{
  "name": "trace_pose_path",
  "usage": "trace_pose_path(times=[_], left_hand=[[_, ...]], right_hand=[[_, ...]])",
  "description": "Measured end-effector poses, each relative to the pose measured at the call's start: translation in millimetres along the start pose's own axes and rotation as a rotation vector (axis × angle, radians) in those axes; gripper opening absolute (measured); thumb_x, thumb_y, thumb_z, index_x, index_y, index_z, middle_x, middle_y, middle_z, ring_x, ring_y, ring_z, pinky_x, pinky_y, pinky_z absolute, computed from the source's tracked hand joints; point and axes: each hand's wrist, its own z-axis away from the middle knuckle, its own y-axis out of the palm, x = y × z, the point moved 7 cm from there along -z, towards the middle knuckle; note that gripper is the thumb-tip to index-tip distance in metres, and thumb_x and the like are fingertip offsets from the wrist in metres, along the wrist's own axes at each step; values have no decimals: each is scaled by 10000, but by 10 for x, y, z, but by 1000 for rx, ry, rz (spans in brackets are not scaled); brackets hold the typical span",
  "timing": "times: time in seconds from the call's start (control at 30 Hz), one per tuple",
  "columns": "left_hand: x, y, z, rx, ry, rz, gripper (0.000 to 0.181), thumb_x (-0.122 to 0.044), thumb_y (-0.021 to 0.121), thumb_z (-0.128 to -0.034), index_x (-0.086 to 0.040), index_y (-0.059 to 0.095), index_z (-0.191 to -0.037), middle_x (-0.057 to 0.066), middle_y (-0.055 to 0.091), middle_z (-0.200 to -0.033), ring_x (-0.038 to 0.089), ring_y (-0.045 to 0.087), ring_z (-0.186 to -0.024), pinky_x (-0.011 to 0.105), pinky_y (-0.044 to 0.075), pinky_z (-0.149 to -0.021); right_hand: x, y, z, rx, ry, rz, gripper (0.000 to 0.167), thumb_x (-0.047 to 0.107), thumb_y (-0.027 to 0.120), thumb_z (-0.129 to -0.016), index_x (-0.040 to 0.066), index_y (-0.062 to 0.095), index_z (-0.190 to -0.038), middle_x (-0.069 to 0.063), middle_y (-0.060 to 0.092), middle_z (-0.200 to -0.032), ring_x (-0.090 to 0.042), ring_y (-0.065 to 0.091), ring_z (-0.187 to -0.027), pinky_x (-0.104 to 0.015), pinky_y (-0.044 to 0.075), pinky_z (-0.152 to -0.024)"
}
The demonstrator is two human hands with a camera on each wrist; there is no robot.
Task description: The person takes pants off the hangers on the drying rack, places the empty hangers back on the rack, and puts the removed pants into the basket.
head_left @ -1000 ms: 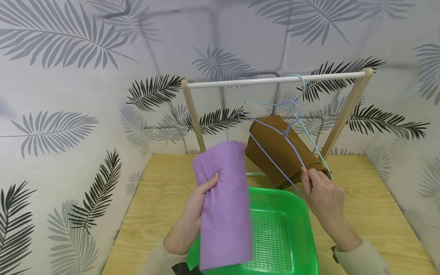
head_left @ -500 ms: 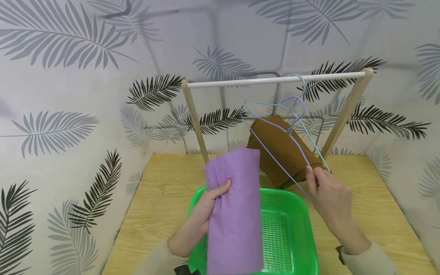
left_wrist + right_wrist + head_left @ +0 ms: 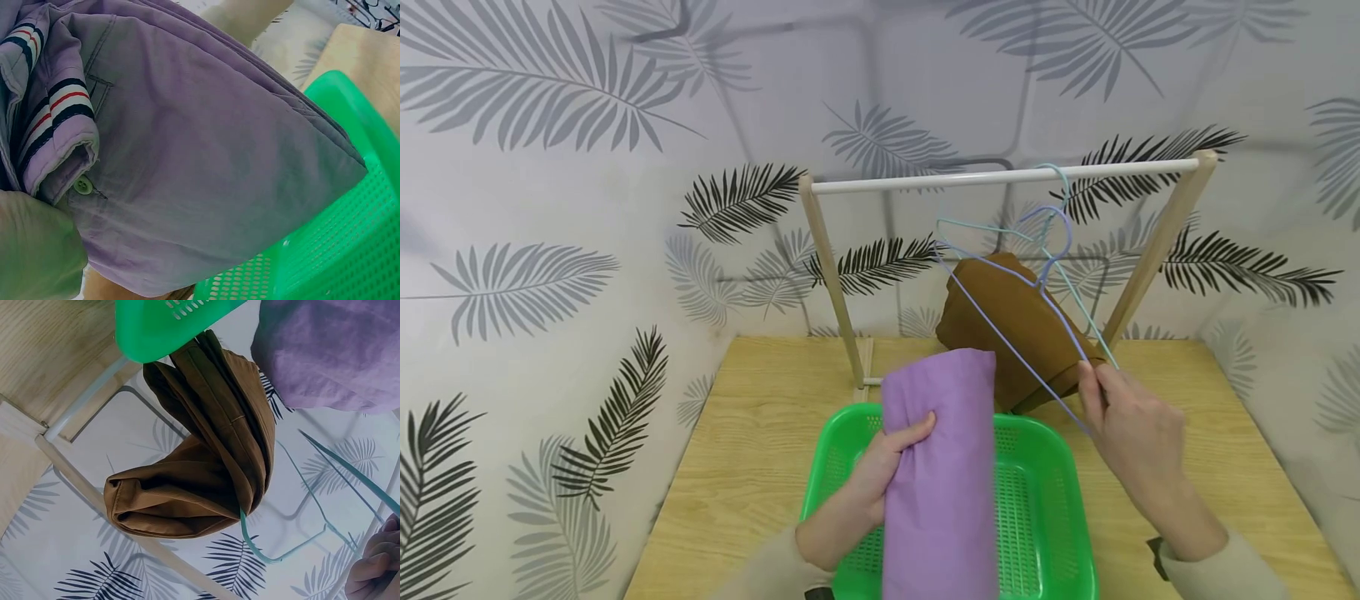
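My left hand (image 3: 887, 462) holds a folded purple garment (image 3: 947, 483) upright over the green basket (image 3: 1070, 475), thumb across its front. The left wrist view shows a button (image 3: 82, 184) and striped trim (image 3: 62, 112) on this garment. My right hand (image 3: 1138, 429) pinches one arm of a purple wire hanger (image 3: 1042, 279), its hook up and free of the rod. Behind it, a folded brown garment (image 3: 1000, 317) hangs over a teal hanger (image 3: 1081, 304), which is hooked on the rack's rod. The right wrist view shows the brown garment (image 3: 212, 450) draped in folds.
A small rack with wooden posts (image 3: 831, 279) and a white rod (image 3: 925, 182) stands at the back of the wooden table (image 3: 752, 433). Leaf-patterned walls (image 3: 550, 250) enclose the table at the back and sides. The basket lies in front of the rack.
My left hand has moved right and down with the purple garment. My right hand has shifted a little right with the purple hanger. The brown garment stays almost where it was.
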Motion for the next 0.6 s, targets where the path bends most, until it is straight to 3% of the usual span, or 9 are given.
trace_pose_path(times=[0.33,0.6], left_hand=[[172,117,-98,22,-6,18,226,-300,656,-998,-156,594,-1161,-79,738,-959,58,724,-863,229,587,-800],[329,123,-170,-2,-12,16,262,-302,680,-986,-155,608,-1191,-67,744,-961,67,724,-866,239,590,-798]], right_hand=[[-1,-25,-25,-7,-4,4,602,406,356,-1141,98,395,-625,-20,333,-484,-43,119,-482,-221,94,-423],[6,-47,-33,-5,6,4,604,405,358,-1143,86,404,-632,-33,341,-487,-61,138,-469,-237,108,-414]])
